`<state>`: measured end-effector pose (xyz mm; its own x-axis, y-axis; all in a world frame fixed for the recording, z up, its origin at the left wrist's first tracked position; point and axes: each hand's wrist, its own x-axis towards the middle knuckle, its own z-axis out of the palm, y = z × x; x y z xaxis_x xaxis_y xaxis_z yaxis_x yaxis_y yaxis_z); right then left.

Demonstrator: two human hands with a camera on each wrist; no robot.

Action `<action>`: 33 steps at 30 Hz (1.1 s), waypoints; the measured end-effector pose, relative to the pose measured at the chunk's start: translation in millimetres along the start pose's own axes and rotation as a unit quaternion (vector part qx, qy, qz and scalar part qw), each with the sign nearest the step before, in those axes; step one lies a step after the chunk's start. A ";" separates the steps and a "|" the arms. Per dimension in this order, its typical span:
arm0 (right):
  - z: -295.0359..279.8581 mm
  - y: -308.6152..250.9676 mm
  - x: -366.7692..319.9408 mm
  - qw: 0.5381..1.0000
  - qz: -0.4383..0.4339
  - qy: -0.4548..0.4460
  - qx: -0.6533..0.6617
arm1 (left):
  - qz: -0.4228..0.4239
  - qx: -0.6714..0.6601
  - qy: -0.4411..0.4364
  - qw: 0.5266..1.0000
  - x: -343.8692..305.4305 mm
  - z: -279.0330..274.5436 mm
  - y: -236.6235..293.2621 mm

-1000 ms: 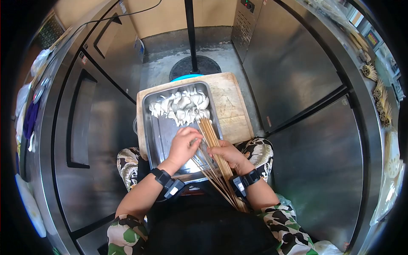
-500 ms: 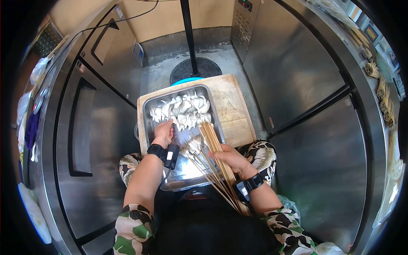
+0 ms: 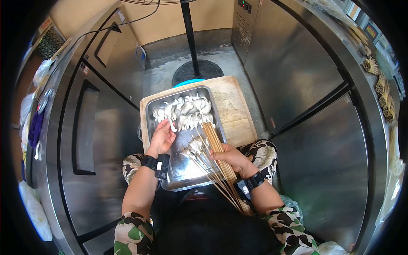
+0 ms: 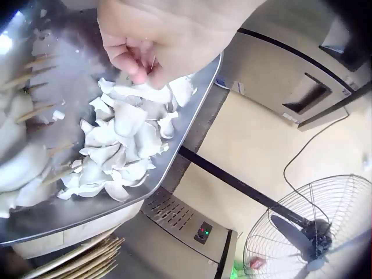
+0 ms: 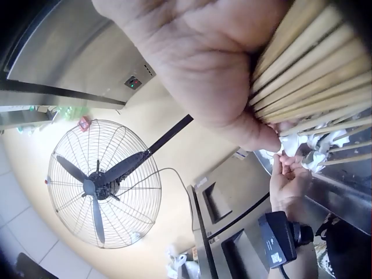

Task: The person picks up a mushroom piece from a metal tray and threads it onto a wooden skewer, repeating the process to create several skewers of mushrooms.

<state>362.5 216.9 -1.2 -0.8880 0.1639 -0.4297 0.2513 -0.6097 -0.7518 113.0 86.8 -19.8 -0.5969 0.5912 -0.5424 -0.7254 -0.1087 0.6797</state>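
Board (image 3: 233, 106) is lying at centre of the head view, supporting the tray (image 3: 180, 170) on its left part. Sticks (image 3: 212, 136) are slanting from the tray's right side to lower centre. White pieces (image 3: 189, 106) are occupying the tray's upper part; a smaller clump (image 3: 195, 145) is showing lower, at stick tips. Right hand (image 3: 233, 159) is grasping the sticks; left hand (image 3: 162, 138) is pinching one strip (image 3: 172, 123).

head: above, farther, facing forward-down | left wrist, right wrist: close, tilted, facing shared fan (image 4: 317, 235)
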 end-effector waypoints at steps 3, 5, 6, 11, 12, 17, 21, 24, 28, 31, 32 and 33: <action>1.6 -1.2 -0.9 1.000 0.005 0.005 -0.002 | -0.049 -0.089 -0.073 0.992 -17.1 7.4 6.8; 1.4 -1.0 -1.7 1.000 0.003 0.005 0.001 | -0.103 -0.141 -0.118 0.977 -28.0 18.7 11.7; 0.9 -0.8 -1.7 1.000 0.002 0.003 0.003 | -0.108 -0.151 -0.130 0.974 -30.6 22.8 12.1; 0.7 -0.9 -2.3 1.000 0.002 0.000 0.005 | -0.084 -0.097 -0.141 0.982 -32.8 33.5 3.7; -0.2 1.1 -0.4 1.000 0.001 0.000 0.005 | -0.089 -0.104 -0.142 0.980 -34.4 36.6 3.1; -1.6 2.8 0.3 1.000 0.000 -0.012 0.019 | -0.112 -0.145 -0.189 0.965 -39.3 44.1 2.7; -2.1 3.8 1.3 1.000 -0.004 -0.015 0.025 | -0.110 -0.131 -0.210 0.963 -38.9 44.3 2.5; 0.6 0.7 -0.9 1.000 -0.001 -0.008 0.030 | -0.105 -0.110 -0.215 0.965 -48.4 54.0 7.7; -0.5 2.2 0.6 1.000 0.000 -0.010 0.029 | -0.070 -0.064 -0.198 0.975 -54.8 60.1 10.2; 0.0 1.9 0.4 0.999 0.000 -0.008 0.032 | -0.019 -0.003 -0.161 0.987 -51.5 59.3 7.0; 0.2 1.4 0.0 0.999 0.000 -0.009 0.032 | 0.003 0.023 -0.141 0.990 -50.2 59.3 5.5; 0.6 0.7 -0.6 0.999 -0.001 -0.009 0.031 | 0.015 0.058 -0.131 0.990 -47.9 57.1 4.1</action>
<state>363.0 215.9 -1.2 -0.8955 0.1503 -0.4189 0.2263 -0.6568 -0.7193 158.1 103.7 37.2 -0.4974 0.7776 -0.3845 -0.6550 -0.0460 0.7542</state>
